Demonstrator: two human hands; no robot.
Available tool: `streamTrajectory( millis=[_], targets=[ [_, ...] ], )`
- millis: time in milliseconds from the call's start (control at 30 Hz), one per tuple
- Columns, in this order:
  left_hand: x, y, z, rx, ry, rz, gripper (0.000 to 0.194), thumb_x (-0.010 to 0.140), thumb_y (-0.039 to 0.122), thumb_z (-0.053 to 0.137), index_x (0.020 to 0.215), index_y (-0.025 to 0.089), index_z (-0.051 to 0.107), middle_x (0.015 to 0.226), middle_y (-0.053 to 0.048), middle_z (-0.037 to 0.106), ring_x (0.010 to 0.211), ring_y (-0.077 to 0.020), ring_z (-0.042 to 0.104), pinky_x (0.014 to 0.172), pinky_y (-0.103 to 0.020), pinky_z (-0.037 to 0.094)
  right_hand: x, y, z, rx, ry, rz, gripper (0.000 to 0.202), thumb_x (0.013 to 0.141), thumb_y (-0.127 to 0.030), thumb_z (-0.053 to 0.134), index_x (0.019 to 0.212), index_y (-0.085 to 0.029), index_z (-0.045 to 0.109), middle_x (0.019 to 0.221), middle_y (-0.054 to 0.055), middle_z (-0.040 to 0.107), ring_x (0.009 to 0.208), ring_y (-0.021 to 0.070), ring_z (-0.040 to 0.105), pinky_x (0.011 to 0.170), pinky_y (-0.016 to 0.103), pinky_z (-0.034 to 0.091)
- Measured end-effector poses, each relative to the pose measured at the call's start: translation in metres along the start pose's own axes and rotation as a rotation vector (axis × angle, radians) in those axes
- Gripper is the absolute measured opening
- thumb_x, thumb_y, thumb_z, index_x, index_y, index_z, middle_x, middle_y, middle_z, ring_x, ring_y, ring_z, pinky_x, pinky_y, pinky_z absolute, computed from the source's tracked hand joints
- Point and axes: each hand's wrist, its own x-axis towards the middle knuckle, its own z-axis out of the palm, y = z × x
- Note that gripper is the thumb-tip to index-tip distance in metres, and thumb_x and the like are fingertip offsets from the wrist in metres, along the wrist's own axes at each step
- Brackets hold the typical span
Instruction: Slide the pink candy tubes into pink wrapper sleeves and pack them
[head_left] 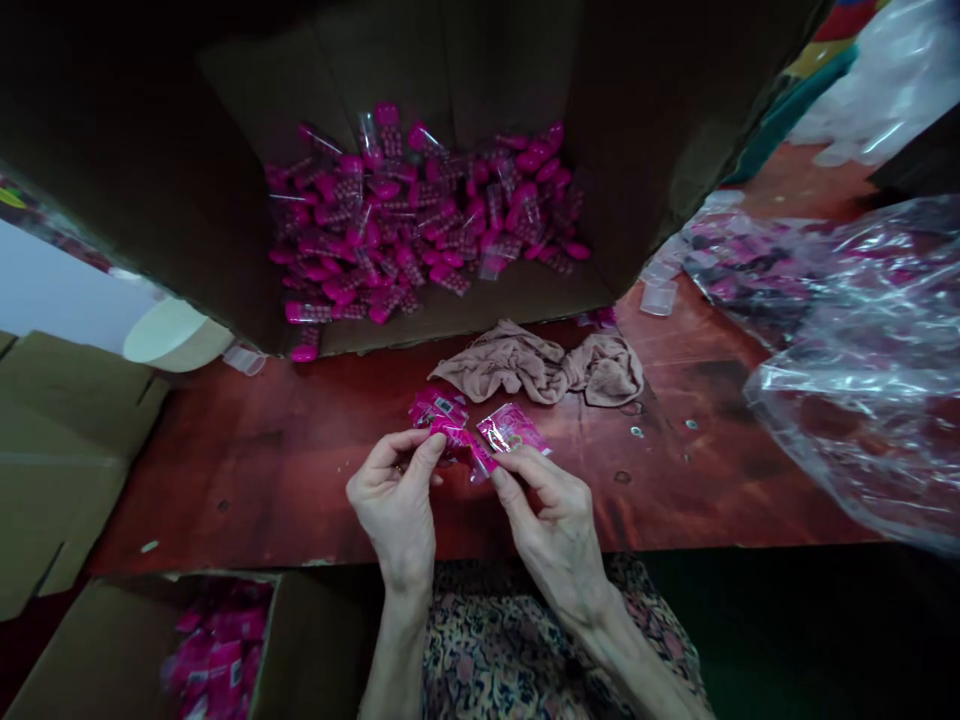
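Between my two hands, just above the table's front part, is a small pink printed wrapper (pixel 463 440). My left hand (pixel 397 495) pinches its left end between thumb and forefinger. The right end is pinched by the fingertips of my right hand (pixel 551 520). Another flat, shiny pink packet (pixel 514 428) lies on the table beyond my right fingers. More pink wrappers (pixel 437 403) lie in a small pile behind my left fingertips, partly covered by the one I hold. A crumpled beige cloth (pixel 536 365) rests just behind them.
A tipped cardboard box (pixel 450 315) holds many clear tubes with pink caps (pixel 420 220). Lower left, a carton (pixel 266 640) contains pink packets (pixel 225 650). Right, a clear plastic bag (pixel 847 400) lies on the red table (pixel 285 480). A pale bowl (pixel 176 335) stands left.
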Motion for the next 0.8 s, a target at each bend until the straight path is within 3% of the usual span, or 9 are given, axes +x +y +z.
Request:
streamTrajectory(
  millis=[100, 200, 267, 400, 533, 600, 700, 800],
  targets=[
    [0.003, 0.0, -0.011, -0.108, -0.144, -0.099, 0.007, 0.066, 0.02, 0.072, 0.063, 0.017, 0.066, 0.076, 0.001, 0.067, 0.058, -0.0073, 0.056, 0.05, -0.017, 0.042, 0.005, 0.001, -0.006, -0.014, -0.017, 0.022, 0.014, 0.084, -0.013, 0.049, 0.077, -0.015, 0.062, 0.068, 0.002, 0.06, 0.063, 0.0141, 0.056, 0.06, 0.025, 0.043],
    [0.007, 0.001, -0.024, -0.225, -0.404, -0.265, 0.015, 0.068, 0.019, 0.07, 0.056, 0.015, 0.062, 0.094, -0.005, 0.067, 0.084, -0.0149, 0.059, 0.068, -0.023, 0.045, 0.013, 0.005, -0.017, 0.01, -0.157, 0.065, 0.018, 0.085, -0.017, 0.048, 0.071, -0.016, 0.059, 0.064, 0.0, 0.056, 0.058, 0.0127, 0.051, 0.057, 0.024, 0.039],
    [0.007, 0.0, -0.029, -0.248, -0.489, -0.327, 0.014, 0.069, 0.019, 0.069, 0.058, 0.015, 0.061, 0.103, -0.008, 0.065, 0.099, -0.0197, 0.056, 0.083, -0.029, 0.043, 0.017, 0.007, -0.023, 0.038, -0.245, 0.109, 0.02, 0.085, -0.019, 0.048, 0.068, -0.016, 0.058, 0.063, 0.0, 0.055, 0.058, 0.0124, 0.049, 0.056, 0.024, 0.038],
    [0.002, -0.006, -0.026, -0.211, -0.451, -0.272, 0.008, 0.074, 0.021, 0.065, 0.067, 0.017, 0.066, 0.115, -0.007, 0.062, 0.109, -0.0212, 0.052, 0.097, -0.035, 0.034, 0.017, 0.009, -0.022, 0.089, -0.237, 0.188, 0.021, 0.085, -0.023, 0.048, 0.069, -0.017, 0.059, 0.064, 0.0, 0.056, 0.06, 0.013, 0.05, 0.059, 0.025, 0.039],
    [-0.001, -0.008, -0.021, -0.158, -0.499, -0.233, 0.024, 0.08, 0.033, 0.057, 0.095, 0.019, 0.07, 0.117, -0.01, 0.062, 0.109, -0.0222, 0.054, 0.097, -0.036, 0.035, 0.013, 0.007, -0.014, 0.09, -0.253, 0.201, 0.023, 0.084, -0.025, 0.05, 0.064, -0.017, 0.058, 0.059, -0.002, 0.053, 0.056, 0.0121, 0.048, 0.055, 0.024, 0.039],
    [-0.002, -0.008, -0.019, -0.145, -0.482, -0.252, 0.025, 0.079, 0.034, 0.059, 0.095, 0.02, 0.071, 0.114, -0.01, 0.064, 0.108, -0.0225, 0.055, 0.095, -0.036, 0.038, 0.01, 0.007, -0.012, 0.091, -0.25, 0.208, 0.02, 0.084, -0.024, 0.051, 0.067, -0.017, 0.06, 0.062, -0.001, 0.055, 0.058, 0.0126, 0.051, 0.056, 0.025, 0.04],
    [-0.002, -0.01, -0.017, -0.136, -0.337, -0.31, 0.02, 0.074, 0.032, 0.065, 0.087, 0.019, 0.073, 0.101, -0.008, 0.069, 0.101, -0.0211, 0.058, 0.089, -0.034, 0.042, 0.005, 0.006, -0.009, 0.084, -0.105, 0.227, 0.01, 0.084, -0.024, 0.054, 0.084, -0.018, 0.063, 0.073, 0.001, 0.061, 0.067, 0.0146, 0.056, 0.063, 0.028, 0.045],
    [-0.003, -0.011, -0.013, -0.153, -0.202, -0.354, 0.019, 0.069, 0.032, 0.069, 0.08, 0.018, 0.074, 0.085, -0.006, 0.072, 0.083, -0.0179, 0.061, 0.078, -0.031, 0.046, 0.0, 0.003, -0.003, 0.059, 0.047, 0.161, 0.005, 0.083, -0.023, 0.058, 0.081, -0.019, 0.061, 0.077, 0.001, 0.059, 0.071, 0.0148, 0.056, 0.067, 0.029, 0.045]
  ],
)
